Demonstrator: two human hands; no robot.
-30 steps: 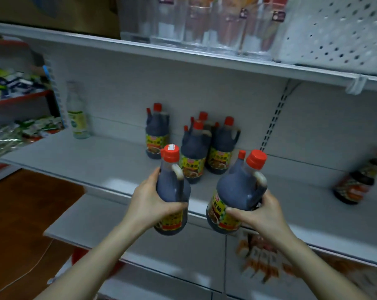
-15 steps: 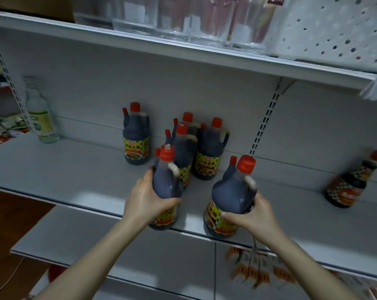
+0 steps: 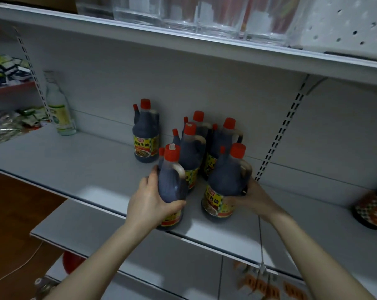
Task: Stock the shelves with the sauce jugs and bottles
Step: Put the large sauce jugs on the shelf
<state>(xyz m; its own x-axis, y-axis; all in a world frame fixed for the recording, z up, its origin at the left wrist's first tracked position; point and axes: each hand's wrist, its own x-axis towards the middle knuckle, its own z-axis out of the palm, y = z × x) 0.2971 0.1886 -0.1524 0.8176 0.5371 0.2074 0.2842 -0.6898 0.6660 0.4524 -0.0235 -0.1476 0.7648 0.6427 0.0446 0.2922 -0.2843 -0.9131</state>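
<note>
My left hand (image 3: 149, 202) grips a dark sauce jug (image 3: 171, 180) with a red cap, its base at the front edge of the white shelf (image 3: 75, 169). My right hand (image 3: 251, 197) holds a second red-capped jug (image 3: 224, 185) by its right side, and that jug stands on the shelf. Just behind them is a cluster of three like jugs (image 3: 196, 144), and one more jug (image 3: 145, 133) stands alone to their left, near the back wall.
A clear bottle with a pale label (image 3: 61, 107) stands at the shelf's far left. A dark round bottle (image 3: 371, 208) sits at the right edge. Clear containers (image 3: 205, 16) fill the upper shelf. A lower shelf (image 3: 96, 226) juts out below, above brown floor.
Both hands have carried their jugs forward and down from the air in front of the shelf onto its front part, close behind the cluster.
</note>
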